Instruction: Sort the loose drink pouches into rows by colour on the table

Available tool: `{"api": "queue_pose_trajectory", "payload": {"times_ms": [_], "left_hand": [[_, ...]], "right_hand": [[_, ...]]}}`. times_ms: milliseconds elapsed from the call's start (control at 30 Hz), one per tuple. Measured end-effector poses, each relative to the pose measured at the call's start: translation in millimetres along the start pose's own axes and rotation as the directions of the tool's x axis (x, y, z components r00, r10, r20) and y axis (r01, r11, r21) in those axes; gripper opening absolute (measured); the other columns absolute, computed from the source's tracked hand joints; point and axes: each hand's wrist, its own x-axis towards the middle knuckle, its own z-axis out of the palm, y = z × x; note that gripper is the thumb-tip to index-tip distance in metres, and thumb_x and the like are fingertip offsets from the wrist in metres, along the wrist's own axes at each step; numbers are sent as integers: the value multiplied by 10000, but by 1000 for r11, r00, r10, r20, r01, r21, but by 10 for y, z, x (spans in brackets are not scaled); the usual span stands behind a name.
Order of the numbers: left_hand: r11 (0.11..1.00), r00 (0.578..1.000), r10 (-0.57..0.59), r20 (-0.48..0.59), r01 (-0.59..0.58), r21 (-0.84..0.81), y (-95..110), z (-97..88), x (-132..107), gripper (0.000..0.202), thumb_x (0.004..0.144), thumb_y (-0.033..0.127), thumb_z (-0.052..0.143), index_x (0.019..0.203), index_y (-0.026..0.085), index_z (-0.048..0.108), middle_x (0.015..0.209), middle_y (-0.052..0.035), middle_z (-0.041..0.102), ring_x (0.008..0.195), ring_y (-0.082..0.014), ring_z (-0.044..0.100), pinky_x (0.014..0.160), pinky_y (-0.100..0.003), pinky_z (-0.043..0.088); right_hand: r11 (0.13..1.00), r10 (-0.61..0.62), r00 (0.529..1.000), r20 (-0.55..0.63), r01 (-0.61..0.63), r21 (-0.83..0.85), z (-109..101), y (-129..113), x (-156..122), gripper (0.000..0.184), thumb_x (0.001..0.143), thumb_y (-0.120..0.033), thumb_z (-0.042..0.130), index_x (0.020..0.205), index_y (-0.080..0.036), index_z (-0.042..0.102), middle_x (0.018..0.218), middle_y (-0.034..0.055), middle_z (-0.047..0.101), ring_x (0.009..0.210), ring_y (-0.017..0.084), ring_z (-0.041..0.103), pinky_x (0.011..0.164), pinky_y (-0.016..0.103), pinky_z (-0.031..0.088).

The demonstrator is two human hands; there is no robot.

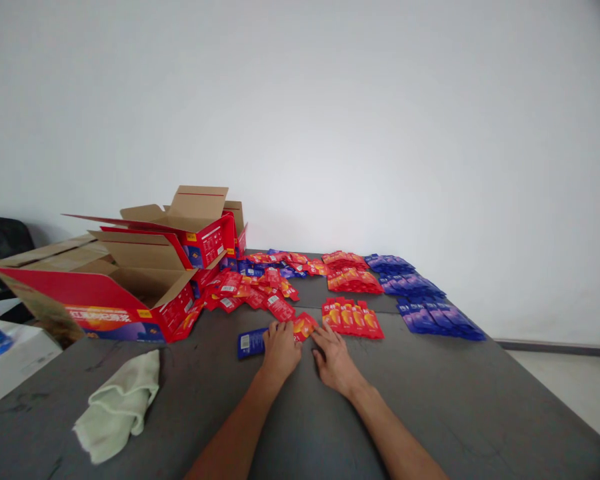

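Left hand (pixel 280 350) palm-down, fingers extended, gripping nothing; fingertips seem to touch red sachet (pixel 304 326), small in view. Right hand (pixel 336 360) flat on table (pixel 430 400), empty. Blue sachet (pixel 250 343) just beside left hand. Red sachet likely light, floppy, slick; pinch edge seam.

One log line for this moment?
left hand by red sachet | right hand flat on table | blue sachet beside left hand

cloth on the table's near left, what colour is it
The cloth is pale green, best seen in the head view.
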Motion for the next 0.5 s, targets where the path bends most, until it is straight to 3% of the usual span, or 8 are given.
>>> {"api": "queue_pose_trajectory", "payload": {"times_ms": [133,300,400,500], "left_hand": [[998,999,39,31,-37,-58,-54,-77,12,593,742,235,624,1325,200,519,1305,-119,581,1248,-301,424,1029,-425,310],[933,952,302,57,-283,-223,-117,-125,-19,688,704,131,583,1379,206,470,1399,-91,522,1315,-236,407,1104,-373,284],[880,926,377,18,-352,-317,-124,-126,-16,693,689,100,566,1369,207,483,1365,-87,546,1293,-222,442,1109,-367,307],[862,947,318,-52,-311,-401,-148,-158,32,629,682,106,588,1302,198,545,1209,-85,625,1172,-225,530,1050,-372,382]], "right_hand": [[998,-52,995,-88,54,17,52,25,-7,601,824,-136,539,1421,-187,497,1481,114,453,1434,293,294,1151,525,284],[994,-98,985,-144,103,26,18,-58,8,594,855,-194,549,1441,-149,457,1436,134,489,1377,300,349,1133,498,315],[999,-29,990,-140,34,32,-85,-151,23,470,855,-201,555,1323,-168,575,1239,129,604,1172,288,503,1035,446,406],[992,48,987,-152,-29,121,-212,-227,25,261,882,-192,506,1077,-188,679,1009,95,638,992,240,562,924,361,455]]}}
